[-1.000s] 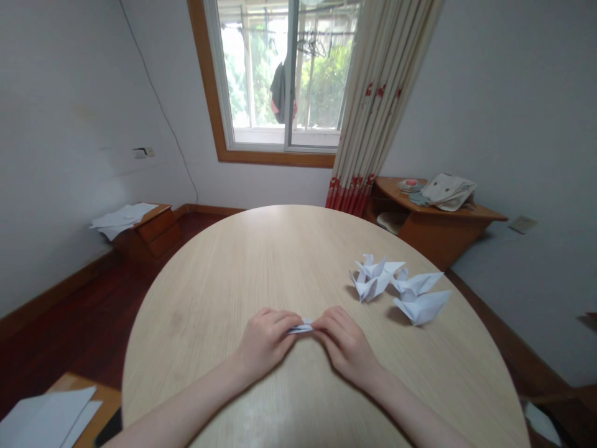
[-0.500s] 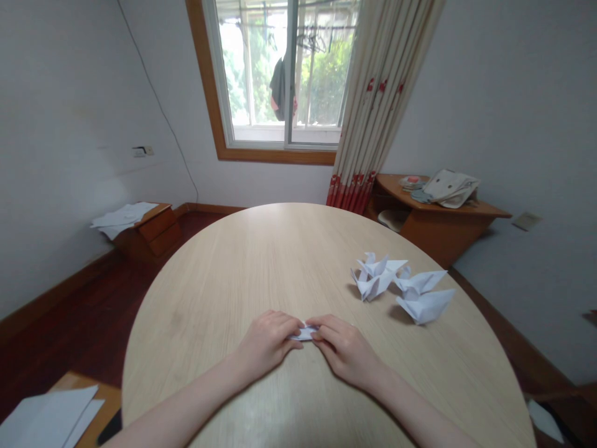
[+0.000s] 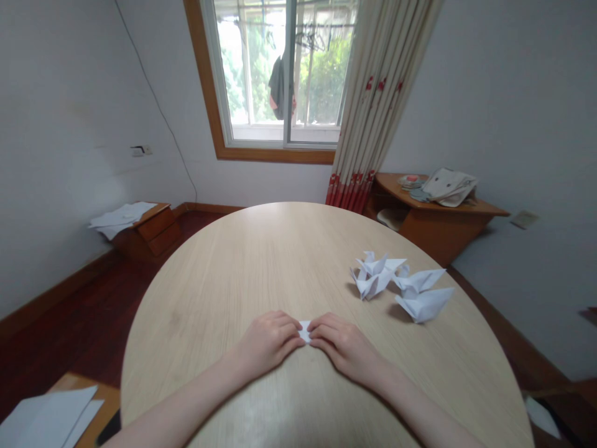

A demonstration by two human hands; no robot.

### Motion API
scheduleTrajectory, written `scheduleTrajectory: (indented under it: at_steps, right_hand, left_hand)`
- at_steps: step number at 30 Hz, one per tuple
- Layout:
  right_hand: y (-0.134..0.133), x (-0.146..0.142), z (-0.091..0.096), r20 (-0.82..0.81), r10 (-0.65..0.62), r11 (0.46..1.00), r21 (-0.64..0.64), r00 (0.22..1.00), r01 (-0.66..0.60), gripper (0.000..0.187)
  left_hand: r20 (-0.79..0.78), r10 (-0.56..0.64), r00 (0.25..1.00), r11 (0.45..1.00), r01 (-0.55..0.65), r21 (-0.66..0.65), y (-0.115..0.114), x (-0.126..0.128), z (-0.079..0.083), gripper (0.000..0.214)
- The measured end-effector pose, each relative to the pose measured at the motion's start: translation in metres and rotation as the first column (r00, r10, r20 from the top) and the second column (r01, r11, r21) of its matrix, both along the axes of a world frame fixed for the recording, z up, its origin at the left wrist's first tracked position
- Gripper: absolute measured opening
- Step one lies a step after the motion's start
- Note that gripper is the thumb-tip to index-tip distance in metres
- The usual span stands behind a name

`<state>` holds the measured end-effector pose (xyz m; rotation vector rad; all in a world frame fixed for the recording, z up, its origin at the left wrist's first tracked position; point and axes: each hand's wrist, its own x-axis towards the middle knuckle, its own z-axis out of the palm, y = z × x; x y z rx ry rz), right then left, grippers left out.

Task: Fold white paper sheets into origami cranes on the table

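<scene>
A small piece of folded white paper point(image 3: 305, 333) lies on the round wooden table point(image 3: 224, 261), near its front middle. From the left, my left hand point(image 3: 274, 336) grips the paper's edge with fingers bent and thumb close to them. My right hand point(image 3: 339, 341) holds the opposite edge the same way. Only a narrow strip of white shows between the fingertips; the rest is hidden under both hands. To the right and farther back stand several folded white paper birds point(image 3: 422, 303), close together, with pointed wings or tails.
White sheets point(image 3: 51, 414) lie on a wooden surface at the lower left. More paper point(image 3: 122, 216) covers a low cabinet by the left wall. A corner desk point(image 3: 448, 224) at the right bears a cloth bag point(image 3: 450, 186). Behind the table are a window and a curtain point(image 3: 373, 112).
The paper between my hands now lies flatter and shows a taller white strip. My fingertips have shifted slightly on its edges. The paper birds have stayed in place.
</scene>
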<state>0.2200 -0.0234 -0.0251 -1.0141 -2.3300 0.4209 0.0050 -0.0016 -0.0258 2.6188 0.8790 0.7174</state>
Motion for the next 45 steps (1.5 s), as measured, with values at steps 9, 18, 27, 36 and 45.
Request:
scheduleTrajectory:
  at_steps: [9, 18, 27, 36, 45]
  right_hand:
    - [0.000, -0.001, 0.001, 0.000, 0.007, 1.000, -0.019, 1.000, -0.007, 0.019]
    - [-0.001, -0.003, 0.002, -0.033, -0.011, 0.995, -0.098, 0.999, 0.008, 0.024]
    - [-0.003, -0.009, 0.001, -0.002, -0.063, 0.989, -0.136, 0.998, 0.062, 0.026]
    - [-0.004, -0.012, -0.004, -0.033, -0.138, 0.981, -0.140, 0.990, 0.132, 0.010]
    - [-0.001, -0.011, -0.009, 0.180, -0.180, 0.978, 0.138, 0.967, 0.156, 0.021]
  left_hand:
    - [-0.102, 0.012, 0.995, 0.994, -0.001, 0.107, 0.001, 0.002, 0.001, 0.033]
    - [-0.124, -0.001, 0.992, 0.986, 0.022, 0.163, 0.001, 0.002, -0.003, 0.021]
    - [-0.034, 0.021, 0.999, 0.992, -0.025, -0.126, -0.003, 0.001, 0.002, 0.013]
    - [0.026, -0.018, 0.999, 1.000, 0.018, 0.021, -0.004, 0.001, 0.004, 0.009]
    - [-0.061, 0.066, 0.996, 0.969, -0.049, 0.241, -0.011, 0.008, 0.002, 0.010]
